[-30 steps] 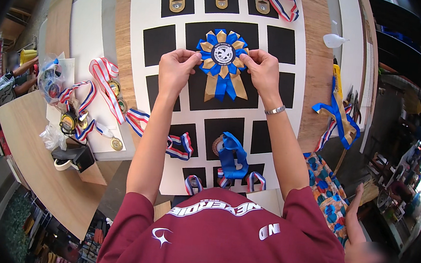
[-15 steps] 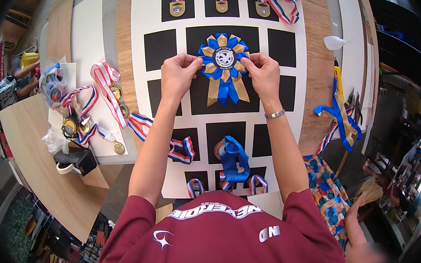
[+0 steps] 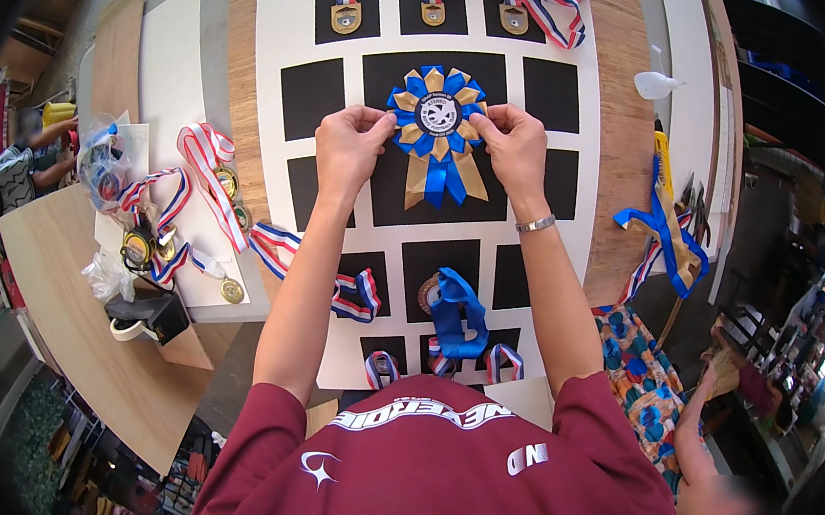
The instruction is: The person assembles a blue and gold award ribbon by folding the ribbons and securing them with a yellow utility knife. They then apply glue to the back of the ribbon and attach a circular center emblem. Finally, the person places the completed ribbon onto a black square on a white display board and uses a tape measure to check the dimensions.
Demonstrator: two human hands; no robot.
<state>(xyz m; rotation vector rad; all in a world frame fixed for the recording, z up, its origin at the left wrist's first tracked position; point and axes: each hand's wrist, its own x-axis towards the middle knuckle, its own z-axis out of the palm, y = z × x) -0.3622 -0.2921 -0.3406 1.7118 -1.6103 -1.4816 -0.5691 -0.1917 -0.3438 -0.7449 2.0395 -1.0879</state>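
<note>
A blue and gold rosette ribbon (image 3: 439, 113) with a round black-and-white centre lies over the large middle black panel of a white mat board (image 3: 352, 51). Its tails hang toward me. My left hand (image 3: 354, 144) pinches the rosette's left edge between thumb and fingers. On the opposite side my right hand (image 3: 512, 149), with a metal watch (image 3: 536, 224) on the wrist, pinches the right edge. Gold medals (image 3: 346, 17) on striped ribbons rest on the board's far panels. Nearer me, a blue ribbon (image 3: 461, 316) with a medal partly under it sits on a lower panel.
Medals with striped ribbons (image 3: 208, 181) are piled on the left beside a clear plastic bag (image 3: 105, 162). A black box (image 3: 157, 316) stands lower left. To the right lie a yellow cutter (image 3: 663, 162), pliers (image 3: 699, 214) and a blue-gold ribbon (image 3: 669, 243). Another person (image 3: 700, 449) is at lower right.
My hands and the rosette stay almost still in the middle of the board. The person at lower right has shifted an arm slightly.
</note>
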